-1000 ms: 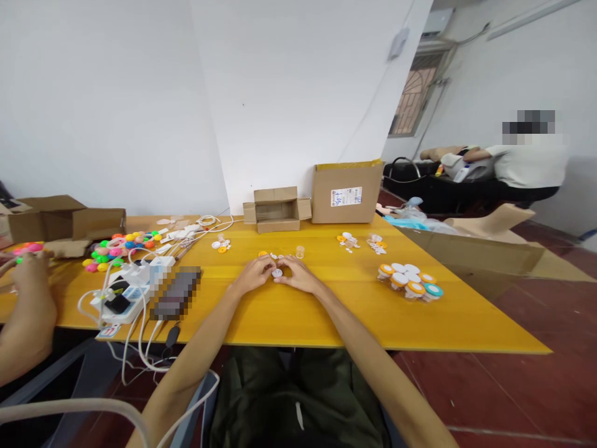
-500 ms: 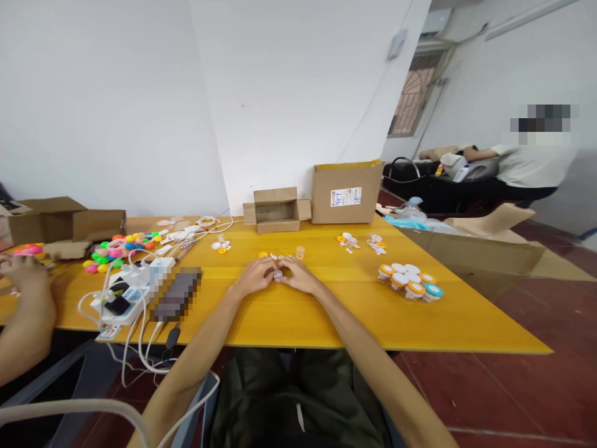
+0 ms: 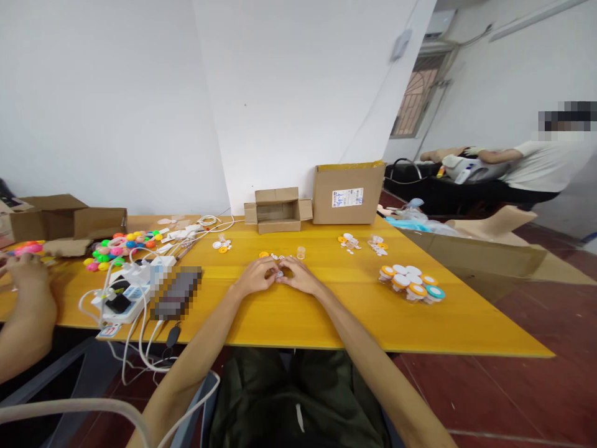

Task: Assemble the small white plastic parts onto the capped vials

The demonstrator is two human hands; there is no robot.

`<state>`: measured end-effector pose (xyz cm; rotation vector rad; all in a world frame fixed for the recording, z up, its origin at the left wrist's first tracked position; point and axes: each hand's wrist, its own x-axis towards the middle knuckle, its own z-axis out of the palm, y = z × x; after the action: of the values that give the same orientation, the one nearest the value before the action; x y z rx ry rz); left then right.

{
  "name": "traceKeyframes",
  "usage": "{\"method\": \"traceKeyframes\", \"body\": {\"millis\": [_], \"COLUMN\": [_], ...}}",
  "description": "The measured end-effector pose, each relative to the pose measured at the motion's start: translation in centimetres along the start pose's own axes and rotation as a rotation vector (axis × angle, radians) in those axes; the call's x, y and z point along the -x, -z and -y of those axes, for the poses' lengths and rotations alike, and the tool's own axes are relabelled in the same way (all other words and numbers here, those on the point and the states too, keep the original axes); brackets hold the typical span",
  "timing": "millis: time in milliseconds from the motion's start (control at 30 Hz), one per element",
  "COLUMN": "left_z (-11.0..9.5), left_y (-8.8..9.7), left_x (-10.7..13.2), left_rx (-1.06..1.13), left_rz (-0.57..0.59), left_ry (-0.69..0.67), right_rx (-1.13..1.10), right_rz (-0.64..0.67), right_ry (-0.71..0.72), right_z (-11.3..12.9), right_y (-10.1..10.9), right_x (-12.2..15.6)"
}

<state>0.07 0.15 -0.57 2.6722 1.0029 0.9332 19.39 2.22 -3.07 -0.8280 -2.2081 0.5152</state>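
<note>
Between the fingertips of my left hand and my right hand is a small whitish piece, too small to make out fully. Both hands are closed on it just above the table, thumbs and fingers curled together. Just beyond them lie an orange ring-shaped lid and several little white parts. A clear plastic cup stands behind my right hand.
Small jars with orange, white and teal lids cluster at the right. Loose part piles lie further back. Cardboard boxes stand against the wall. A power strip, cables and phone are at left, beside another person's hand.
My hands stay together around the small whitish piece, with only slight finger movement. The view has shifted slightly. The person at the far right has moved a little.
</note>
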Motion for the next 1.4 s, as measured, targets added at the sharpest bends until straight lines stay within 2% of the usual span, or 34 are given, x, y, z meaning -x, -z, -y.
{"method": "traceKeyframes", "body": {"millis": [533,1400], "left_z": [0.51,0.56], "left_y": [-0.36,-0.57], "left_x": [-0.02,-0.26], "left_rx": [0.045,0.075], "left_rz": [-0.037,0.005], "left_ry": [0.073,0.067], "right_rx": [0.003,0.005], "right_rz": [-0.003,-0.003], "right_ry": [0.009,0.007], "right_z": [-0.65,-0.49], "right_y": [-0.33,-0.25], "right_x": [0.0,0.05]}}
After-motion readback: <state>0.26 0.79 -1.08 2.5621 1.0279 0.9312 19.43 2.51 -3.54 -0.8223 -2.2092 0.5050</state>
